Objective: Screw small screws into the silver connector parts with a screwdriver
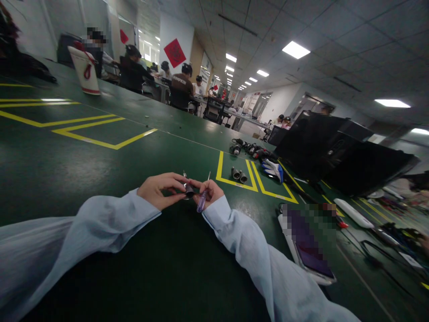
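Note:
Near the middle of the green table [140, 268], my left hand [159, 190] grips a small dark metal cylindrical part [189, 192] between thumb and fingers. A thin metal piece sticks up just above it. My right hand [214, 191] is closed around a screwdriver [201, 203] with a clear purple handle; its thin shaft points up and away from me. The right fingertips also reach the metal part, though the exact contact is too small to make out. Two similar metal cylinders [239, 175] lie inside a yellow-taped box beyond my right hand.
Behind those cylinders lie cabled connectors [236, 149], with a blue-and-white glove [272, 170] to the right. A phone [306, 243] lies beside my right forearm. Dark monitors [335, 147] and cables fill the right side. A paper cup [86, 74] stands far left; people sit beyond.

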`<state>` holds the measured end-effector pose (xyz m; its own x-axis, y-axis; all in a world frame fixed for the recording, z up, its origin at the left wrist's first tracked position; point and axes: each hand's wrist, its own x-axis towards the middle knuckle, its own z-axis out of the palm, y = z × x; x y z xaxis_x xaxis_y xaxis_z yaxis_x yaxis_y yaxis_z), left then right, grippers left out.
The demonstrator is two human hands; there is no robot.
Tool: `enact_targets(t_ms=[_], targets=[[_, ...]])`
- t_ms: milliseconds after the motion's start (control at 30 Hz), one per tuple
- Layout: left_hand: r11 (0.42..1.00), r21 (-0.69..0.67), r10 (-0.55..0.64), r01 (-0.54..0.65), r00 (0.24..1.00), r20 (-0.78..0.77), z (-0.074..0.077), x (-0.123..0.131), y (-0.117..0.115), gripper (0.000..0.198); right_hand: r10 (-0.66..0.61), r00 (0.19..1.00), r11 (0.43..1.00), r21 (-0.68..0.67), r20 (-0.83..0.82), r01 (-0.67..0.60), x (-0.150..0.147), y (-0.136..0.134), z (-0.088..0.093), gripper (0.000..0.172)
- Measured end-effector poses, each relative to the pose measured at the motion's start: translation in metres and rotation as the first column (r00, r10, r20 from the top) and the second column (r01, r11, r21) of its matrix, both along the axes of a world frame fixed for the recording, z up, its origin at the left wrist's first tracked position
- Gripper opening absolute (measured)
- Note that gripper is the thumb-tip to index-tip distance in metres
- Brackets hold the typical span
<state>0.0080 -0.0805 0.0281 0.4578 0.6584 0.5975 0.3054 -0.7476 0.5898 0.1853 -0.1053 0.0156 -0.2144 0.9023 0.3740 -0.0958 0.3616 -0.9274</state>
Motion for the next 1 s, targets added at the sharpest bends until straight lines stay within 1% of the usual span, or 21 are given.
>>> enact_targets(t_ms=[67,100,200,233,300,367,433,500,567,600,633,700,767,833,900,1000], targets=[[0.985,-0.171,0.049,-0.032,0.994,0.098,0.001,0.003,-0.001,0.018,0.002,0.998,1.000,-0.027,-0.058,-0.003,-0.002,0.003,-0.002,0.034],[0.969,-0.247,0.062,-0.025,0.988,0.143,0.001,0.005,-0.001,0.019,-0.004,0.996,0.999,-0.034,-0.086,0.001,-0.003,0.004,-0.003,0.037],[0.906,-0.421,0.065,0.041,0.970,0.234,0.005,0.008,-0.003,0.019,-0.052,0.984,0.998,-0.045,-0.169,0.045,-0.008,0.009,-0.007,0.042],[0.883,-0.466,0.065,0.056,0.969,0.238,0.006,0.008,-0.004,0.021,-0.073,0.977,0.997,-0.053,-0.198,0.063,-0.010,0.011,-0.009,0.042],[0.852,-0.522,0.075,0.043,0.976,0.203,0.008,0.009,-0.005,0.027,-0.099,0.963,0.993,-0.083,-0.249,0.081,-0.011,0.016,-0.013,0.044],[0.859,-0.512,0.083,0.003,0.986,0.145,0.008,0.010,-0.007,0.034,-0.113,0.950,0.989,-0.124,-0.290,0.079,-0.011,0.021,-0.017,0.046],[0.893,-0.450,0.065,-0.021,0.994,0.083,0.006,0.010,-0.008,0.040,-0.121,0.939,0.985,-0.153,-0.322,0.075,-0.010,0.024,-0.020,0.047],[0.938,-0.346,0.034,-0.033,0.999,-0.003,0.004,0.008,-0.008,0.041,-0.118,0.931,0.985,-0.158,-0.347,0.066,-0.009,0.026,-0.022,0.047],[0.984,-0.173,0.020,-0.044,0.990,-0.140,0.002,0.005,-0.006,0.040,-0.103,0.929,0.987,-0.154,-0.356,0.050,-0.009,0.027,-0.024,0.046],[0.997,-0.061,0.023,-0.037,0.976,-0.218,0.001,0.004,-0.005,0.038,-0.095,0.930,0.987,-0.157,-0.356,0.041,-0.009,0.027,-0.025,0.046],[0.998,0.053,0.030,-0.015,0.956,-0.292,0.000,0.003,-0.005,0.036,-0.088,0.931,0.986,-0.163,-0.353,0.032,-0.009,0.027,-0.026,0.046],[0.970,0.238,0.058,0.044,0.911,-0.407,0.000,0.001,-0.004,0.032,-0.073,0.933,0.984,-0.179,-0.353,0.009,-0.010,0.027,-0.028,0.048],[0.935,0.342,0.088,0.091,0.875,-0.476,0.001,0.001,-0.004,0.030,-0.052,0.931,0.981,-0.191,-0.361,-0.019,-0.010,0.027,-0.028,0.050],[0.910,0.394,0.106,0.124,0.852,-0.513,0.003,0.001,-0.006,0.032,-0.013,0.932,0.981,-0.185,-0.361,-0.058,-0.009,0.026,-0.027,0.050],[0.891,0.431,0.130,0.144,0.828,-0.545,0.005,0.001,-0.006,0.035,0.027,0.936,0.981,-0.170,-0.351,-0.092,-0.006,0.024,-0.025,0.046],[0.850,0.497,0.199,0.175,0.767,-0.610,0.010,0.001,-0.007,0.037,0.022,0.935,0.976,-0.196,-0.353,-0.097,-0.002,0.021,-0.020,0.038]])
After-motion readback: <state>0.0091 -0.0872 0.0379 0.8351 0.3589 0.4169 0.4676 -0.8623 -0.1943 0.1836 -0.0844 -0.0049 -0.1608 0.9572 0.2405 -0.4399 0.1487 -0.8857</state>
